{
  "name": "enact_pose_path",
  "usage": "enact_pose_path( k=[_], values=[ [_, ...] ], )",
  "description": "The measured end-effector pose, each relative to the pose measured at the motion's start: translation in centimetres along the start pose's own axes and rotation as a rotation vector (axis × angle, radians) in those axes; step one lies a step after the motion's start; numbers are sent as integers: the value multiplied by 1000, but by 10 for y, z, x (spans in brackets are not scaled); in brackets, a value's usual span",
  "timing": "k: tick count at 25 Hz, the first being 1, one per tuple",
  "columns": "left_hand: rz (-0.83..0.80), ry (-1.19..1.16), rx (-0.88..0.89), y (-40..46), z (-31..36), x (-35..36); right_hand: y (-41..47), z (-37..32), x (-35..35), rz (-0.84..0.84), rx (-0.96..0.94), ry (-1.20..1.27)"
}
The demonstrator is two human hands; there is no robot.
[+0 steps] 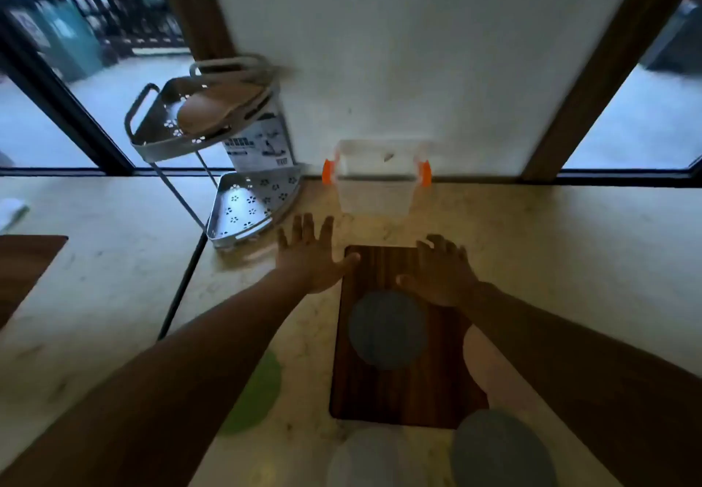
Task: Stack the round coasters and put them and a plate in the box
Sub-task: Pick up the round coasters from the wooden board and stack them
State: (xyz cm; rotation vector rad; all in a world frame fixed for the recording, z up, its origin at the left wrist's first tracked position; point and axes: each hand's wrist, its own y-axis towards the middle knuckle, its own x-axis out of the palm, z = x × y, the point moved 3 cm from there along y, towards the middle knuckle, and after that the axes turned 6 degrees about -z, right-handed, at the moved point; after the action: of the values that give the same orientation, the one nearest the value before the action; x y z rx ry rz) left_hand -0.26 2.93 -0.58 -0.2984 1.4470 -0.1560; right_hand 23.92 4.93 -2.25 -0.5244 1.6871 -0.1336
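A clear plastic box (376,194) with orange side latches stands against the wall, open at the top. A grey-blue round coaster (385,329) lies on a dark wooden board (402,391). More round coasters lie on the counter: a green one (254,399) half under my left forearm, a pale pink one (490,357), a light grey one (364,460) and a blue-grey one (494,452). A brown plate (216,106) rests in the top tier of a corner rack. My left hand (309,255) hovers open beside the board's far left corner. My right hand (442,274) hovers open over the board's far end.
A grey two-tier metal corner rack (243,205) stands left of the box, with a printed carton behind it. Another dark board (22,270) lies at the left edge. The marble counter (569,243) runs to windows on both sides.
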Motion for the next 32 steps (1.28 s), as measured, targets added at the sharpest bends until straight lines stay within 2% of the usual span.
enact_pose_path(
  k=[3,6,12,18,23,28,32],
  values=[
    [-174,18,-35,7,4,41,10,4,36,-131,34,-16],
    [-272,36,-16,1,10,80,11,6,72,-247,54,21],
    [-323,-4,34,-15,23,120,5,12,109,-232,57,61],
    [-282,-197,21,-29,33,136,2,10,118,-97,127,112],
    [-224,-335,-40,-28,37,137,0,11,122,-64,175,182],
    [-80,-631,-190,-25,33,137,0,19,121,33,192,439],
    [-51,-770,-269,-24,32,132,-6,28,123,96,227,689]
  ],
)
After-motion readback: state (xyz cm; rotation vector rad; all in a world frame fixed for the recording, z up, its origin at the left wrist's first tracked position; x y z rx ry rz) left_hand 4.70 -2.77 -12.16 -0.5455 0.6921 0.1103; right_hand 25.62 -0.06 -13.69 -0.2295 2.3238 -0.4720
